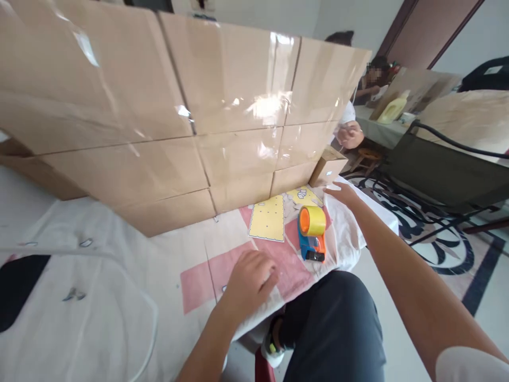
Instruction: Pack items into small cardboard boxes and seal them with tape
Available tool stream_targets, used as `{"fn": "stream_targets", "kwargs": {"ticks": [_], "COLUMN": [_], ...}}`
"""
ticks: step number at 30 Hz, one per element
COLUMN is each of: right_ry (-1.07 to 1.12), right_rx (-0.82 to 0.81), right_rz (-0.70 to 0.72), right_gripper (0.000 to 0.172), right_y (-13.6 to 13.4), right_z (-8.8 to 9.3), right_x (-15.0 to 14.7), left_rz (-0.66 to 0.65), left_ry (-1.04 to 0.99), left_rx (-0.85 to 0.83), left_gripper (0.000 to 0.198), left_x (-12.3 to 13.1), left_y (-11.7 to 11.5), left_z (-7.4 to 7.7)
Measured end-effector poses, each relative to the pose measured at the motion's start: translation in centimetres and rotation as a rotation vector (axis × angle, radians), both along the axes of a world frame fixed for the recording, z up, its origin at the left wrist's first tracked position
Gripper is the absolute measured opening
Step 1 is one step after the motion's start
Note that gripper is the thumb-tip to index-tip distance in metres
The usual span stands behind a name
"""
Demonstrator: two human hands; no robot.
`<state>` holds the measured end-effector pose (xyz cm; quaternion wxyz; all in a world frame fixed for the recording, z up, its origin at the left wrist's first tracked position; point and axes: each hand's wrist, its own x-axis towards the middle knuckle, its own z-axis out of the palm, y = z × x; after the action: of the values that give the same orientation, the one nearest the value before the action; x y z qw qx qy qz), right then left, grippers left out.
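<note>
My left hand point(254, 276) rests on the pink-and-white tablecloth point(199, 281), its fingers loosely bent, the thumb apart, and no object visible in it. My right hand point(342, 194) reaches to the table's right end with fingers spread, by a small cardboard box point(328, 167); whether it touches the box I cannot tell. Between my hands lies a blue and orange tape dispenser point(312, 244) with a roll of yellow tape point(316, 220). A wall of stacked, taped cardboard boxes point(234, 101) stands across the table in front of me.
A white cable point(153, 318) runs over the cloth at left, near a black object point(19, 289). To the right are a folding chair point(449, 164) and a wooden stool point(368, 156). Another person's hand point(350, 135) shows behind the boxes; another person sits farther back.
</note>
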<state>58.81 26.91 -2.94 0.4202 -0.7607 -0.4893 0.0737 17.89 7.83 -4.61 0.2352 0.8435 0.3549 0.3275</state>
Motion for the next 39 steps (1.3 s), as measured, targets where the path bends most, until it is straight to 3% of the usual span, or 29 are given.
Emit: {"fn": "stream_targets", "kwargs": {"ticks": [1, 3, 5, 8, 12, 15, 17, 19, 21, 24, 27, 31, 35, 39], "right_ry": [-0.003, -0.009, -0.042, -0.108, -0.232, -0.251, -0.249, -0.324, -0.379, -0.397, -0.404, -0.304, -0.231, -0.306], "right_rx": [-0.030, -0.062, -0.012, 0.066, 0.107, 0.149, 0.196, 0.227, 0.205, 0.093, -0.061, -0.155, -0.176, 0.043], "right_rz": [-0.026, -0.045, -0.021, 0.137, 0.509, 0.887, 1.114, 1.251, 1.275, 1.207, 1.077, 0.877, 0.721, 0.740], "right_gripper": [0.039, 0.028, 0.027, 0.031, 0.044, 0.034, 0.017, 0.016, 0.020, 0.032, 0.047, 0.061, 0.053, 0.045], "right_y": [-0.6, -2.3, -3.8, -5.6, -7.6, -9.0, -9.5, -9.4, -8.7, -6.3, -2.6, 2.9, 6.2, 6.7], "right_z": [0.5, 1.7, 3.1, 5.5, 7.7, 7.9, 7.4, 6.8, 6.2, 5.8, 6.2, 7.2, 8.0, 9.0], "right_x": [-0.8, -2.8, -5.3, -10.7, -22.5, -33.4, -40.5, -47.0, -52.8, -60.3, -66.6, -72.4, -75.0, -76.4], "left_rz": [-0.049, -0.110, -0.142, -0.118, 0.080, 0.193, 0.259, 0.364, 0.558, 0.751, 0.836, 0.890, 0.911, 0.921], "left_ry": [0.020, 0.048, 0.072, 0.112, 0.110, 0.018, -0.102, -0.322, -0.535, -0.627, -0.675, -0.716, -0.730, -0.728], "left_rx": [0.040, 0.106, 0.125, 0.097, 0.032, 0.048, 0.068, 0.074, 0.085, 0.047, -0.035, -0.112, -0.147, -0.173], "left_gripper": [0.022, 0.022, 0.022, 0.026, 0.032, 0.032, 0.042, 0.034, 0.018, 0.019, 0.018, 0.016, 0.016, 0.017], "left_x": [0.0, -0.5, -2.0, -5.8, -11.7, -16.3, -19.5, -22.9, -26.0, -29.1, -30.1, -30.1, -30.2, -30.1], "left_y": [-0.2, -0.8, -1.2, -2.0, -2.9, -2.1, -0.4, 1.9, 4.2, 7.0, 8.8, 10.1, 10.4, 10.5], "left_z": [0.1, 0.3, 0.4, 1.1, 4.3, 6.8, 7.1, 5.9, 3.3, -1.4, -4.5, -5.7, -5.9, -6.0]}}
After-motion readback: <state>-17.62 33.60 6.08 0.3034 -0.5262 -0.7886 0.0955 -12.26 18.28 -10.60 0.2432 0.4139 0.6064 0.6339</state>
